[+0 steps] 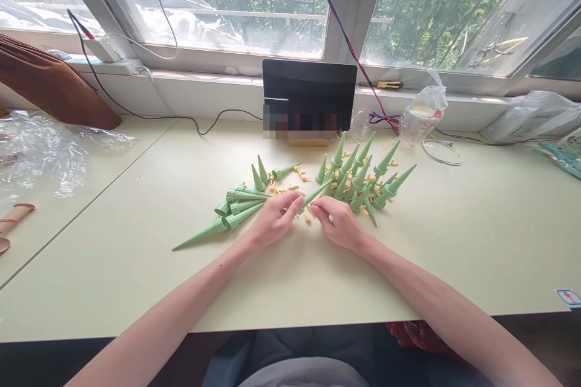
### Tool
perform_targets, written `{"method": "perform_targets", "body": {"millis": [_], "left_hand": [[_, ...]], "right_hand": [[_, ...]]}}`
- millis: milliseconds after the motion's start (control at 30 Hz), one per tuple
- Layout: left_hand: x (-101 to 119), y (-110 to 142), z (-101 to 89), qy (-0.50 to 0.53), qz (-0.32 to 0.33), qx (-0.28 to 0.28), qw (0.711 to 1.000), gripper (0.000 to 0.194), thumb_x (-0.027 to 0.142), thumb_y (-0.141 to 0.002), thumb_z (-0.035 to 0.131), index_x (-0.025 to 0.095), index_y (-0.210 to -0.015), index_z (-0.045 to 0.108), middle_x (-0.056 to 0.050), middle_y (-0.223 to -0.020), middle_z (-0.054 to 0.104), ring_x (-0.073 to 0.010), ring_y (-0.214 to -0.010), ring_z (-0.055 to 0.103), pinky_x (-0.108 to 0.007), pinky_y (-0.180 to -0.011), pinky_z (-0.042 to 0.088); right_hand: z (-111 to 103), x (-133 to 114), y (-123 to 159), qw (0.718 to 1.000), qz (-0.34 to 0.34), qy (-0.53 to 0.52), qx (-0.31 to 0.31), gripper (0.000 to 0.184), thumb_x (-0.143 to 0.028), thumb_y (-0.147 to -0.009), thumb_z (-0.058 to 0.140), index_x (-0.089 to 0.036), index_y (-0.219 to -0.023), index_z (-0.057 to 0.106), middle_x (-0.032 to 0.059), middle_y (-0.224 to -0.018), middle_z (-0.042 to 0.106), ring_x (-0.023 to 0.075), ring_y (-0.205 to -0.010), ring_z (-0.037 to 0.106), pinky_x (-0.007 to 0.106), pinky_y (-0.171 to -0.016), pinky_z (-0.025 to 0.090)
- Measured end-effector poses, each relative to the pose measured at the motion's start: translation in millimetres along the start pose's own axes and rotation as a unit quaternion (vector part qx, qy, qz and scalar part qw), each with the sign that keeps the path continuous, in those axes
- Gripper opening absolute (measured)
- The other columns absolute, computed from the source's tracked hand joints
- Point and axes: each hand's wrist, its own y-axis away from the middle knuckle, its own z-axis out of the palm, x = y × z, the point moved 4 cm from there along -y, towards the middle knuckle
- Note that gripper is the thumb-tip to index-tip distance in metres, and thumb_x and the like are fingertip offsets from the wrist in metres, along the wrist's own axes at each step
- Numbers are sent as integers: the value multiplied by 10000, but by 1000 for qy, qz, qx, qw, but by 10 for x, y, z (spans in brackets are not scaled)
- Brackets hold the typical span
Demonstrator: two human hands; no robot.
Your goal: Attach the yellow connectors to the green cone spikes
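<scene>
My left hand [276, 219] is closed around the wide end of a green plastic watering spike [316, 192], whose tip slants up to the right. Close beside that end, my right hand [338, 222] is pinched shut; whatever lies between its fingertips is too small to make out. Left of my hands lies a loose pile of green spikes [245, 207]. Several more green spikes with small yellow valves [358, 180] on them stand and lean in a cluster beyond my right hand. Loose yellow valves [290, 188] are scattered on the table between the two groups.
A dark-screened tablet [309, 87] on a small stand is at the back of the pale table [136, 278]. Crumpled clear plastic [68, 151] and a brown cylinder [17, 219] lie at left. A bagged cup [422, 113] and white cable [442, 153] are at back right.
</scene>
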Motion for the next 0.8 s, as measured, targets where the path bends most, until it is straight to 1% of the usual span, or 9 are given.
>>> {"method": "perform_targets", "body": {"millis": [133,267,367,433,500,600,700,800], "left_hand": [[-15,-2,-1,6,4,-2,1000,318,431,-978,483,175,-975,670,-13,-775,613,-111,-621,514,-212,-533,423],[-5,-4,0,11,8,-7,1000,324,422,-976,492,174,-1027,694,-46,-882,675,-121,-671,575,-215,-551,458],[7,-2,7,19,13,-6,1000,323,414,-969,509,179,-1083,699,-65,-934,704,-131,-691,610,-221,-561,485],[15,0,15,25,21,-4,999,327,407,-967,518,181,-1119,699,-82,-974,710,-137,-713,622,-220,-567,495],[18,4,21,30,26,-1,999,327,401,-964,527,184,-1139,699,-92,-1003,708,-140,-732,625,-216,-569,497],[10,5,29,41,25,-3,999,312,387,-958,542,198,-1152,697,-89,-1021,698,-129,-721,612,-206,-558,490],[2,1,31,56,25,-11,998,302,376,-957,545,198,-1151,694,-86,-1016,687,-100,-653,576,-200,-538,476],[1,-5,29,72,33,-16,997,298,361,-959,543,190,-1150,695,-85,-1014,675,-62,-550,516,-209,-514,467]], "right_hand": [[-6,-7,6,1000,0,-3,2,238,-259,-1012,433,-198,-803,529,7,-701,533,140,-621,479,269,-607,398],[-9,-21,5,1000,12,-15,-1,276,-287,-1014,425,-201,-767,515,6,-686,527,138,-608,476,272,-595,399],[-24,-30,-3,998,40,-51,3,311,-323,-1019,417,-201,-751,517,4,-659,531,138,-596,489,278,-593,414],[-24,-20,-4,992,80,-99,-2,308,-361,-1018,429,-197,-784,545,-2,-638,532,136,-572,500,280,-582,429],[-9,2,4,977,134,-163,-14,316,-414,-1009,452,-198,-802,555,-12,-624,527,127,-532,500,276,-548,434],[14,33,18,944,201,-260,-27,352,-490,-975,506,-198,-784,549,-23,-612,522,115,-483,494,266,-490,419],[36,52,19,907,237,-345,-42,371,-513,-935,571,-185,-764,558,-22,-616,530,107,-471,494,260,-466,418],[69,62,12,860,254,-438,-66,373,-496,-912,618,-175,-736,552,-19,-643,523,101,-486,507,240,-432,399]]}}
